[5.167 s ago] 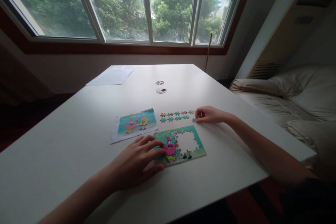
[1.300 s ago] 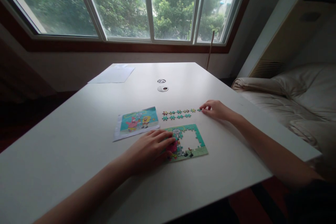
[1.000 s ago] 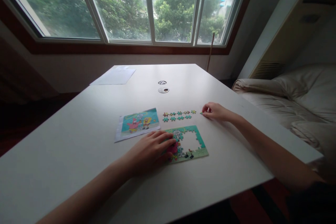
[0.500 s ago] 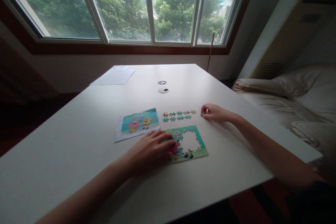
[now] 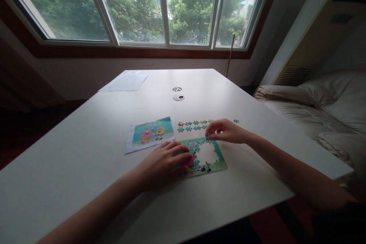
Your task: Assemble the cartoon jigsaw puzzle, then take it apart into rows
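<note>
Near the upper edge of the puzzle (image 5: 221, 164), as the head view shows, the right hand (image 5: 227, 130) pinches a small piece (image 5: 207, 136) in a narrow grip. The left hand (image 5: 168, 161) rests flat on the puzzle's left part, its fingers slightly spread. Such a piece is probably light and stiff, with tabs easy to bend, so opposite edges seem the better hold. Loose pieces (image 5: 196, 122) lie in rows beyond. The white table (image 5: 71, 156) looks smooth; behind is a wide window (image 5: 188, 7), at right a pale sofa (image 5: 317, 112).
</note>
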A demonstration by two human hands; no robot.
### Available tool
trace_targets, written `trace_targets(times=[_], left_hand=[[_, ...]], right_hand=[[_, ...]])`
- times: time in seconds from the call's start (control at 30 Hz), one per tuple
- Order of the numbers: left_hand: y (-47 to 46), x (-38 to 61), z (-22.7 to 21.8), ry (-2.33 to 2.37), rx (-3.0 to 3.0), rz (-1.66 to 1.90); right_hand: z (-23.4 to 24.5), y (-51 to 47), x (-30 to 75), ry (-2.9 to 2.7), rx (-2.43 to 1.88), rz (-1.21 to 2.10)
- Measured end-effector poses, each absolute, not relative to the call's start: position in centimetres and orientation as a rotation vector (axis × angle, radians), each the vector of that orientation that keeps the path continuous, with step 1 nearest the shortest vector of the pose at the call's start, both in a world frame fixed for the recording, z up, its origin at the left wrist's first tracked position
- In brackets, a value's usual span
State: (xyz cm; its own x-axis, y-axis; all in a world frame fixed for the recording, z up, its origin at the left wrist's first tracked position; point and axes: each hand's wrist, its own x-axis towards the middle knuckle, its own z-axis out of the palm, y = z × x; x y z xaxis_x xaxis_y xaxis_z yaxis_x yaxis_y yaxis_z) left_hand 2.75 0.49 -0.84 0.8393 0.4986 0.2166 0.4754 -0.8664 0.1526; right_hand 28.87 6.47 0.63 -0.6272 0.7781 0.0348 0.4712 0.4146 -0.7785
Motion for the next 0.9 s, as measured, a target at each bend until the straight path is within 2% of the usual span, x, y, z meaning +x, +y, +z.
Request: trace_targets(times=[0.2,0.53,0.9], left_hand=[[0.4,2.8,-0.6,0.756,2.901,0.371],[-0.3,2.9,0.0,0.676,2.839,0.341],[-0.2,2.9,-0.1,0.656,2.837,0.369]], right_hand=[[1.0,4.4,27.0,-2.333,-0.997,1.113],[0.5,2.6,25.8,-2.235,-1.046,1.423],[0.3,2.3,25.6,-2.386,-1.115,1.072]])
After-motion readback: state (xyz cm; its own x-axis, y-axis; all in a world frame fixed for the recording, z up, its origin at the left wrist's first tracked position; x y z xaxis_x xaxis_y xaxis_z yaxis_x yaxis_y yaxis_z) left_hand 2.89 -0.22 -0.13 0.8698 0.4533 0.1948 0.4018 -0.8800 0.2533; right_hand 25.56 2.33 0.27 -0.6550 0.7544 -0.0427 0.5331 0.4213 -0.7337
